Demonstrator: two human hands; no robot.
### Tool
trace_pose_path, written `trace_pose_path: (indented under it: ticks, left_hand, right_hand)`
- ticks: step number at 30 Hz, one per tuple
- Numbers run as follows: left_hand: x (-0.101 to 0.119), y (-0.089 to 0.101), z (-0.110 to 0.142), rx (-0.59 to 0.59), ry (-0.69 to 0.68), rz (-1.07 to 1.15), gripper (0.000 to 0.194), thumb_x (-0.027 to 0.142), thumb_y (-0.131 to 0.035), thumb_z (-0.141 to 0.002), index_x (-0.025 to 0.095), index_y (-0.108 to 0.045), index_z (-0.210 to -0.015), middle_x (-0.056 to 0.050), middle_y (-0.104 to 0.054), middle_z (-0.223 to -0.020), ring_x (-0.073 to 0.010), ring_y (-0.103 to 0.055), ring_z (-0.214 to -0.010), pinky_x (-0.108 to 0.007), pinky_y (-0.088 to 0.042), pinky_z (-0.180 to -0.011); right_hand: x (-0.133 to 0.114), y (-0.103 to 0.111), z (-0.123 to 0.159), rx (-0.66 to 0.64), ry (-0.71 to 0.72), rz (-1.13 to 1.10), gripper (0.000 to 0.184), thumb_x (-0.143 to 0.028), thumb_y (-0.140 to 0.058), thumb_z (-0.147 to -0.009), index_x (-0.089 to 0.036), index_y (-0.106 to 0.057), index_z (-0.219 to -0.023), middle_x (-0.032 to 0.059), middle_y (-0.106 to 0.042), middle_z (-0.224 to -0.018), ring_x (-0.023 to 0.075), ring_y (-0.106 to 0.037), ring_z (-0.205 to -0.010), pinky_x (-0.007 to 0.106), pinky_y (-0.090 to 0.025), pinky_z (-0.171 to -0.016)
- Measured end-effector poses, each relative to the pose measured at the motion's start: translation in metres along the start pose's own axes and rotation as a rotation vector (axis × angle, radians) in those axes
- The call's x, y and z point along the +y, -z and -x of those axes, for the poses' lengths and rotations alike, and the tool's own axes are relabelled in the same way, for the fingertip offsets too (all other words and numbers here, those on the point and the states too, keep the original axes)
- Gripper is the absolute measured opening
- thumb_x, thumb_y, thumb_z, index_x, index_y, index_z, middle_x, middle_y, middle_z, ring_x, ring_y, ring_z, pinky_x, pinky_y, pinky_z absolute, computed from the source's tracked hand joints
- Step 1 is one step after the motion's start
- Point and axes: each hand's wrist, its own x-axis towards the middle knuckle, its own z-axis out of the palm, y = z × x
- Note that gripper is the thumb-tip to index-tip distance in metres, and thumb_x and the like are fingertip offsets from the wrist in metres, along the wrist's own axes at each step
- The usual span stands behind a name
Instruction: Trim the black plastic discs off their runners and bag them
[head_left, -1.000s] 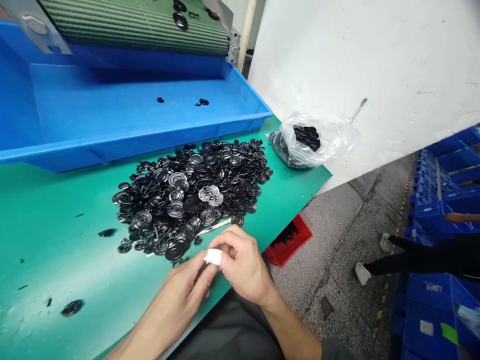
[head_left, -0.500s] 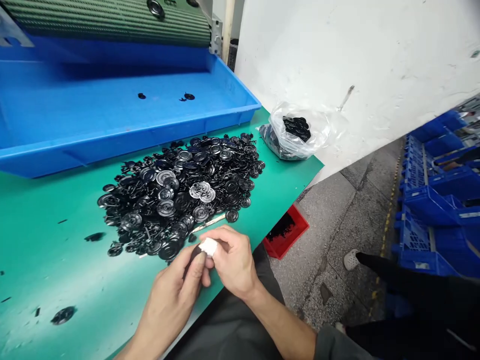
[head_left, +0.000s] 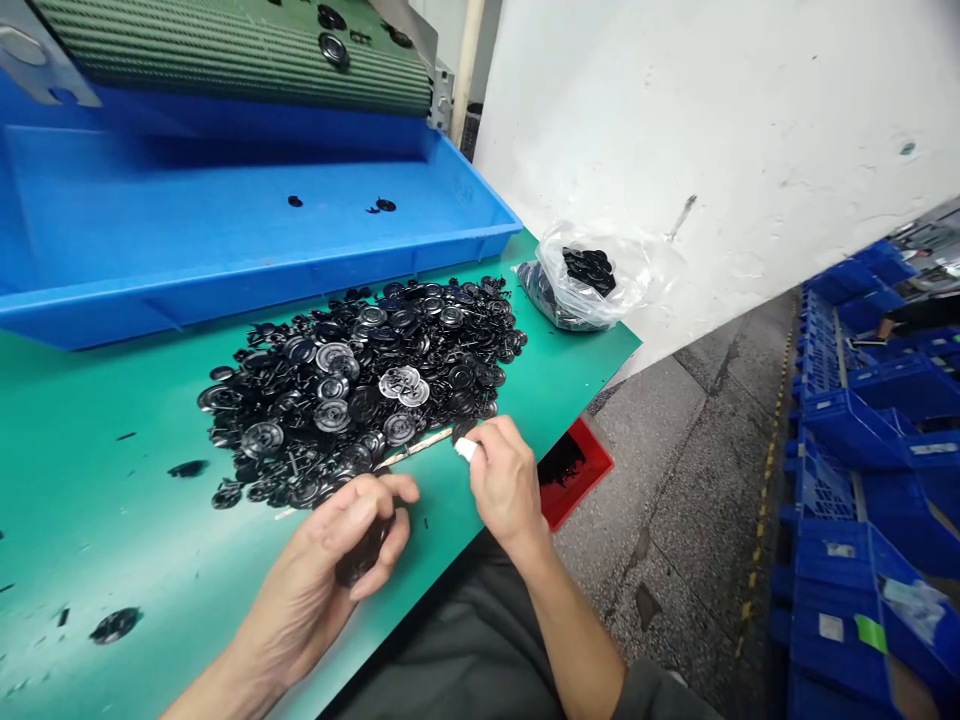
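My left hand [head_left: 322,570] is curled around a black plastic disc [head_left: 364,552], which its fingers partly hide. My right hand [head_left: 506,482] pinches a small white cloth [head_left: 466,450] between its fingertips. The cloth sits right by a black disc [head_left: 463,430] at the edge of a heap of glossy black and silver discs [head_left: 352,390]. That heap lies on a green work mat [head_left: 135,560]. A thin pale strip [head_left: 416,448] lies along the heap's near edge, just left of my right hand.
A blue plastic tray [head_left: 225,240] stands behind the heap, under a green ribbed conveyor belt [head_left: 225,60]. A clear bag of black parts [head_left: 581,285] sits at the mat's far corner. Below the mat's edge are a red crate [head_left: 574,470] and stacked blue crates [head_left: 840,620].
My hands have moved apart. The right hand carries the white cloth up and right toward the heap's edge, while the left keeps the black disc and drops lower left. A nearby person's legs have left view.
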Motion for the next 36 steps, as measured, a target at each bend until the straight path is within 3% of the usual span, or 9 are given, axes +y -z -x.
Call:
trace_pose_path:
  ticks: [2,4,8,10,16,23,29,32,36]
  left_hand:
    - [0.001,-0.005,0.0,0.027,0.047,-0.034,0.04,0.051,-0.072,-0.079,0.017,-0.055,-0.066,0.0,-0.057,-0.072,-0.006,-0.032,-0.049,-0.016,-0.024,-0.036]
    - [0.001,-0.01,0.0,0.093,0.089,-0.101,0.04,0.054,-0.07,-0.08,0.019,-0.054,-0.07,0.005,-0.047,-0.059,-0.0056,-0.026,-0.045,-0.015,-0.022,-0.036]
    - [-0.004,-0.017,-0.001,0.177,0.062,-0.232,0.043,0.062,-0.066,-0.08,0.023,-0.058,-0.096,0.006,-0.049,-0.059,-0.0081,-0.033,-0.046,-0.015,-0.026,-0.039]
    - [-0.008,-0.016,-0.002,0.172,0.058,-0.268,0.046,0.064,-0.068,-0.077,0.022,-0.058,-0.093,0.006,-0.048,-0.059,-0.0093,-0.038,-0.05,-0.016,-0.031,-0.041]
    - [-0.015,-0.015,-0.001,0.132,-0.045,-0.347,0.039,0.058,-0.063,-0.084,0.02,-0.055,-0.084,0.006,-0.053,-0.058,-0.0081,-0.04,-0.047,-0.017,-0.031,-0.043]
    - [-0.021,-0.012,-0.001,0.145,-0.108,-0.384,0.032,0.051,-0.055,-0.092,0.02,-0.052,-0.085,0.004,-0.057,-0.061,-0.0081,-0.039,-0.048,-0.019,-0.032,-0.046]
    - [-0.021,-0.012,-0.002,0.076,-0.148,-0.389,0.034,0.049,-0.052,-0.095,0.02,-0.05,-0.078,0.006,-0.05,-0.056,-0.0073,-0.037,-0.046,-0.019,-0.029,-0.044]
    - [-0.019,-0.013,0.001,0.084,-0.117,-0.273,0.03,0.05,-0.054,-0.094,0.02,-0.055,-0.093,0.004,-0.055,-0.064,-0.0071,-0.039,-0.046,-0.018,-0.027,-0.042]
    - [-0.013,-0.014,0.006,0.107,-0.085,-0.065,0.04,0.046,-0.059,-0.092,0.022,-0.052,-0.122,0.0,-0.061,-0.077,-0.0079,-0.043,-0.05,-0.017,-0.027,-0.039]
  right_hand:
    - [-0.002,0.002,0.003,-0.01,0.068,-0.006,0.028,-0.005,-0.038,-0.089,-0.017,-0.063,-0.083,0.007,-0.059,-0.087,0.0183,-0.058,-0.08,0.03,-0.05,-0.077]
    - [-0.005,0.006,0.006,-0.027,0.152,-0.066,0.029,-0.005,-0.036,-0.09,-0.016,-0.062,-0.086,0.0084,-0.059,-0.09,0.0185,-0.058,-0.084,0.031,-0.051,-0.079]
    - [-0.016,0.015,0.012,-0.171,0.354,-0.283,0.026,-0.01,-0.038,-0.094,-0.016,-0.063,-0.091,0.011,-0.061,-0.105,0.0171,-0.062,-0.096,0.028,-0.053,-0.087]
    - [-0.021,0.016,0.013,-0.234,0.389,-0.396,0.024,-0.011,-0.041,-0.094,-0.016,-0.064,-0.093,0.0103,-0.063,-0.109,0.0159,-0.063,-0.098,0.026,-0.054,-0.087]
    - [-0.026,0.007,0.018,-0.244,0.065,-0.514,0.034,-0.002,-0.049,-0.083,-0.019,-0.068,-0.105,0.0033,-0.067,-0.097,0.0126,-0.064,-0.082,0.023,-0.055,-0.076]
    - [-0.032,-0.002,0.02,-0.204,0.064,-0.47,0.029,-0.008,-0.047,-0.086,-0.017,-0.07,-0.101,0.0039,-0.069,-0.085,0.015,-0.064,-0.079,0.024,-0.051,-0.074]
    - [-0.035,-0.006,0.014,-0.241,-0.051,-0.476,0.024,-0.01,-0.047,-0.086,-0.02,-0.069,-0.087,-0.0019,-0.068,-0.07,0.012,-0.061,-0.065,0.022,-0.046,-0.063]
    - [-0.036,-0.002,0.004,-0.264,0.022,-0.409,0.025,-0.012,-0.045,-0.088,-0.019,-0.069,-0.092,0.0006,-0.07,-0.079,0.0135,-0.063,-0.072,0.023,-0.047,-0.069]
    - [-0.037,-0.001,-0.016,-0.208,0.114,-0.151,0.036,-0.012,-0.043,-0.089,-0.015,-0.065,-0.118,0.0076,-0.068,-0.099,0.0185,-0.063,-0.086,0.029,-0.048,-0.08]
